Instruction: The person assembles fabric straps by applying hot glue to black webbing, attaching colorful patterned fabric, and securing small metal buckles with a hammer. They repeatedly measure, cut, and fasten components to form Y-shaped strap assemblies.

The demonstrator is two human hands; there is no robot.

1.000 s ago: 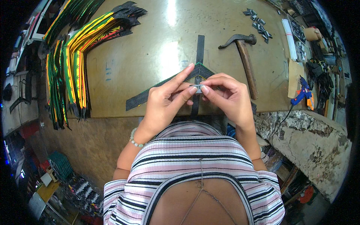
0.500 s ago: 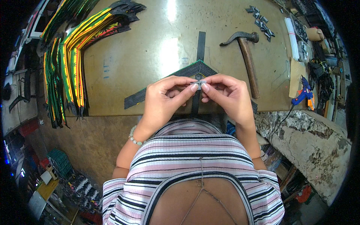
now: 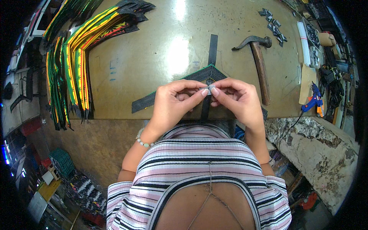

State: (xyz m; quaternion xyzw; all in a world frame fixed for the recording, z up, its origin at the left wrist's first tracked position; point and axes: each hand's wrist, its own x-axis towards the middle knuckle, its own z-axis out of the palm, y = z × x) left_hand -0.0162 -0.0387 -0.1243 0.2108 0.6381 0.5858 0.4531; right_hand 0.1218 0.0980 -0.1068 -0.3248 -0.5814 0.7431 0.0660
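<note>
My left hand (image 3: 177,100) and my right hand (image 3: 235,99) meet near the table's front edge. Thumbs and forefingers of both pinch a small grey metal piece (image 3: 209,87), perhaps a clip; its exact kind is mostly covered by the fingertips. Just beneath it runs a flat black strap (image 3: 212,50), pointing away from me. Across the strap lies a bent, V-shaped black woven band (image 3: 184,79) with green edging, its peak facing away. Parts of both the band and the strap are hidden under my hands.
To the right lies a hammer (image 3: 259,65) with a wooden handle; beyond it are several small dark metal pieces (image 3: 274,27). Stacked black, yellow, green and red bands (image 3: 78,57) cover the left side. A blue glue gun (image 3: 314,99) hangs around the right edge.
The whole scene has shifted slightly right in view. My fingertips have drawn a little closer together on the grey piece, which appears slightly turned. The band and strap lie as before.
</note>
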